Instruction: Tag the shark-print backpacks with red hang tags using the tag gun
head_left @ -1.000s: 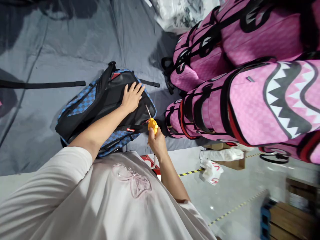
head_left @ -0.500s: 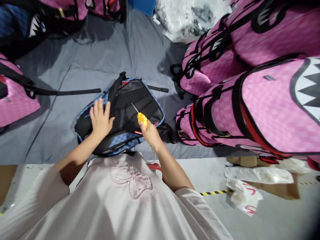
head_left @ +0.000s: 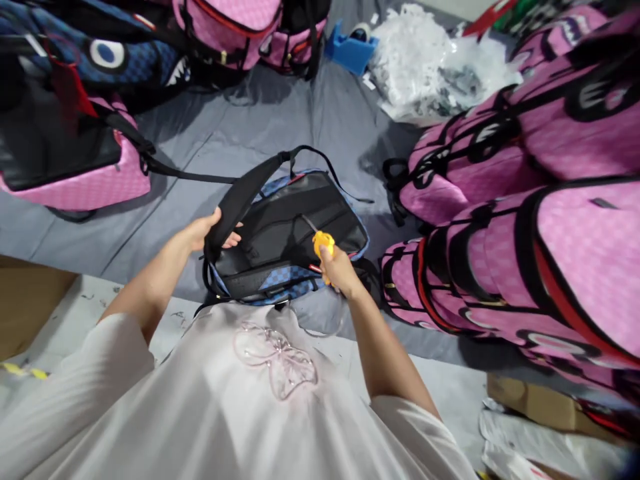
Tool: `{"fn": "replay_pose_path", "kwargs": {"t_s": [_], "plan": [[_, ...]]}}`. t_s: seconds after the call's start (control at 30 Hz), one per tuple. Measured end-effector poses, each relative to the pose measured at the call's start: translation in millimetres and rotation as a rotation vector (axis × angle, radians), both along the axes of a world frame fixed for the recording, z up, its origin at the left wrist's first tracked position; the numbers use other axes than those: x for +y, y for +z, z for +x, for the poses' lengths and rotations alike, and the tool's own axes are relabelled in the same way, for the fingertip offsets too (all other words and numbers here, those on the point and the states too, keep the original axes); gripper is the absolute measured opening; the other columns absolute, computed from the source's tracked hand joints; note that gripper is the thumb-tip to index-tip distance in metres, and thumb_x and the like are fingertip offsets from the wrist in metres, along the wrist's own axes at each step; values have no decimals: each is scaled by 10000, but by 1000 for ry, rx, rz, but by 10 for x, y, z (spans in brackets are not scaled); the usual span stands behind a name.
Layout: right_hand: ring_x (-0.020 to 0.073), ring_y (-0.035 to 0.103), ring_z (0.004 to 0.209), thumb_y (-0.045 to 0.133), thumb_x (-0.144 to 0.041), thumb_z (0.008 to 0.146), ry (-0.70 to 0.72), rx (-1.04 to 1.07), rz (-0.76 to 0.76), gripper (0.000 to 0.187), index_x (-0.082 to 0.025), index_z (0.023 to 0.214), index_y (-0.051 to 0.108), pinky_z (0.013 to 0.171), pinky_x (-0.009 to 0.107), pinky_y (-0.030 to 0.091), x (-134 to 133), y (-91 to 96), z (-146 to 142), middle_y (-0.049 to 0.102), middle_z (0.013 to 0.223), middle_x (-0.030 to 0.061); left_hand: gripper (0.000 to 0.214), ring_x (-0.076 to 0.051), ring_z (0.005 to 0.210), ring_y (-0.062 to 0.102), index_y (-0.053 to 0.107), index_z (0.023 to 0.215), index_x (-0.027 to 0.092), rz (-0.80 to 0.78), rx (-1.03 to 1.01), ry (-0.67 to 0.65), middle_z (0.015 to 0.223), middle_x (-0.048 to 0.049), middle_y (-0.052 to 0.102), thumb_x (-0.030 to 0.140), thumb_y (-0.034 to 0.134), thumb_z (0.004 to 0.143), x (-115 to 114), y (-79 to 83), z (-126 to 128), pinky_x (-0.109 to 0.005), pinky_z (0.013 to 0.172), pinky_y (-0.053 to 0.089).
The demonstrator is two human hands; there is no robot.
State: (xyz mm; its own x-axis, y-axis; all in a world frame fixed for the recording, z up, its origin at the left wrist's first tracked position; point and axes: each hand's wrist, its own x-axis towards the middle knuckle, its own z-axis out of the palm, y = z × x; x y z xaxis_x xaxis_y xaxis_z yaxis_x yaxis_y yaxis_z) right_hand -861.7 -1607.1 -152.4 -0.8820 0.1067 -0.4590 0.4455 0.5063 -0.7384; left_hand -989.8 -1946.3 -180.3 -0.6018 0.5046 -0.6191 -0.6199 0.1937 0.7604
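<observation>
A black-and-blue checked backpack (head_left: pixel 305 207) lies with its black back panel up on the grey cover. My left hand (head_left: pixel 213 230) is at its left end, wrapped around a raised black shoulder strap (head_left: pixel 240 197), with the thumb outside and fingertips showing on the inner side. My right hand (head_left: pixel 337 267) grips a yellow air blow gun (head_left: pixel 324 243) over the right half of the panel. Its thin metal nozzle points up and left, just above the bag; whether it touches cannot be seen. A pale hose hangs below this hand.
Pink backpacks (head_left: pixel 500 247) crowd the right side. Another pink bag (head_left: pixel 90 193) lies left, its strap reaching toward the blue one. At the back are more bags, a blue tape dispenser (head_left: pixel 353 50) and a clear plastic bag (head_left: pixel 415 67). Cardboard (head_left: pixel 30 307) is at lower left.
My left hand has gone from lying flat on the bag to gripping the shoulder strap, which now stands raised. The blow gun stays over the panel. The view has shifted, showing more at the left and back.
</observation>
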Motion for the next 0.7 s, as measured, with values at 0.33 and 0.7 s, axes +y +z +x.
{"fn": "replay_pose_path", "kwargs": {"t_s": [0.33,0.7], "plan": [[106,443,345,521,-589,934,134,11,-107,384,-210,880,485,349,212,365,-300,593,-217,473,488,-67,782,-249,783,694,519,1436,148,-268,141,27,930,-156,743,695,228,959,312,-215,-15,-354,768,552],[113,480,393,572,-634,911,133,-39,77,467,-186,1035,613,401,226,406,190,517,132,524,523,-50,599,-376,1241,473,383,1555,282,-1010,1139,-306,1382,-202,478,377,454,967,681,-383,609,-507,996,417]]}}
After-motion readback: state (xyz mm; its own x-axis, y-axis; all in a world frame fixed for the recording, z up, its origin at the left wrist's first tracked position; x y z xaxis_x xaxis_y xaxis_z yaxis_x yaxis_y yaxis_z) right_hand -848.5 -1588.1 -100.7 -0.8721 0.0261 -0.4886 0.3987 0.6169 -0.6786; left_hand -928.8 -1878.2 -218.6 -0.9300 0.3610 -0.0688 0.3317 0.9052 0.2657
